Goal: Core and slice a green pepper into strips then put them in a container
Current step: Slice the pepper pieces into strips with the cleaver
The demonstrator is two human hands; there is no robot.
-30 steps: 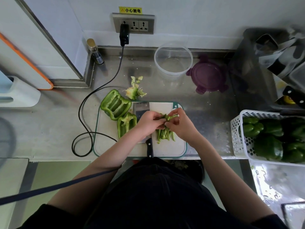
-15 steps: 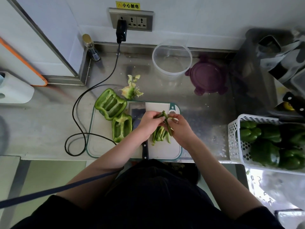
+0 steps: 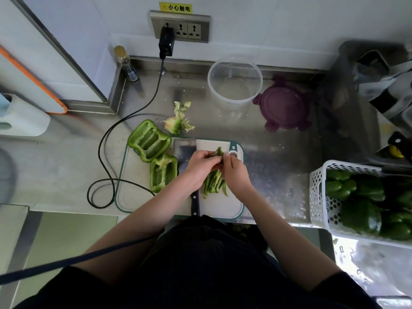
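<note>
Head view: my left hand [image 3: 200, 163] and right hand [image 3: 234, 168] together pinch a bunch of strips [image 3: 215, 181]. Core [image 3: 177, 123] out; two pepper pieces [image 3: 153, 152] uncut, container [image 3: 234, 81] unfilled.

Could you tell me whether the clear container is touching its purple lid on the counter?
Cannot tell. In the head view the clear container and the purple lid sit side by side, their edges meeting in the picture, but no plain gap or contact shows.

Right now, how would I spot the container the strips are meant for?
Start at the wall socket on the back wall. Below it, on the steel counter, stands a round clear plastic tub. Unlike the flat purple lid on its right, it is see-through, deep and open.
</note>
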